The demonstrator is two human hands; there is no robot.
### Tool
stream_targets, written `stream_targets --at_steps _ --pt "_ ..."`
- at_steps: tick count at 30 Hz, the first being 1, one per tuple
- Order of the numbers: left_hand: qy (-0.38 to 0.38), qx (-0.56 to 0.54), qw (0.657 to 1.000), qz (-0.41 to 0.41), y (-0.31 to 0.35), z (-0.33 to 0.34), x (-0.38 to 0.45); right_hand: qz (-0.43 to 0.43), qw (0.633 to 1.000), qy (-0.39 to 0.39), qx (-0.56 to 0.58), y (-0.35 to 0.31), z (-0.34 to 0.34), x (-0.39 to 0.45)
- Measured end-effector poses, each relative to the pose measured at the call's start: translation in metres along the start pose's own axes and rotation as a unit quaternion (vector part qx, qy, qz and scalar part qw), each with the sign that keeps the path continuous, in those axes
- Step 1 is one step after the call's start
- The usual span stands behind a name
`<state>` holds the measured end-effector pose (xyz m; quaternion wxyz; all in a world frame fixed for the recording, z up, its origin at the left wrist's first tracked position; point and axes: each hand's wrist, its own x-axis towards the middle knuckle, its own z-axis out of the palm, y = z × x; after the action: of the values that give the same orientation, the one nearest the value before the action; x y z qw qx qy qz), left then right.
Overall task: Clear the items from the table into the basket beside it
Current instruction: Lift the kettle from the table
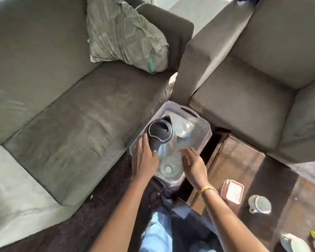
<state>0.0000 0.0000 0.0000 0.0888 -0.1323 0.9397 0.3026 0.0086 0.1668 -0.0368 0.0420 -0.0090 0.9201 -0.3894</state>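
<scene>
Gripping the dark handle of a clear pitcher with a black lid [161, 132], the left hand [145, 160] holds it inside the translucent grey plastic basket [205, 129]; the right hand [194, 165], fingers relaxed, hovers beside it over a clear glass [168, 168]. A red-rimmed container [233, 191] and white cup [259, 204] sit on the dark wooden tabletop [240, 160].

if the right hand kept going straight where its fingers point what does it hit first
Probably the clear pitcher, whose glass body lies right ahead of the right hand over the basket; depth is unclear from this view.
</scene>
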Motion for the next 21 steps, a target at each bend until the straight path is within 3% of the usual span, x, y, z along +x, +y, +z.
stream_targets --at_steps 4,8,13,21 --pt "-0.069 -0.053 0.990 -0.111 -0.016 0.005 0.014 0.054 0.988 -0.119 -0.080 0.018 0.035 0.004" --pt "-0.110 -0.090 0.980 -0.139 -0.024 0.013 0.028 0.072 0.972 -0.180 -0.135 0.030 0.063 0.004" --pt "-0.134 -0.160 0.956 -0.206 -0.030 0.021 0.042 0.079 0.973 -0.175 -0.128 0.034 0.087 0.001" --pt "-0.044 -0.205 0.955 -0.211 -0.022 0.029 0.036 0.097 0.984 -0.112 -0.095 0.036 0.087 0.005"
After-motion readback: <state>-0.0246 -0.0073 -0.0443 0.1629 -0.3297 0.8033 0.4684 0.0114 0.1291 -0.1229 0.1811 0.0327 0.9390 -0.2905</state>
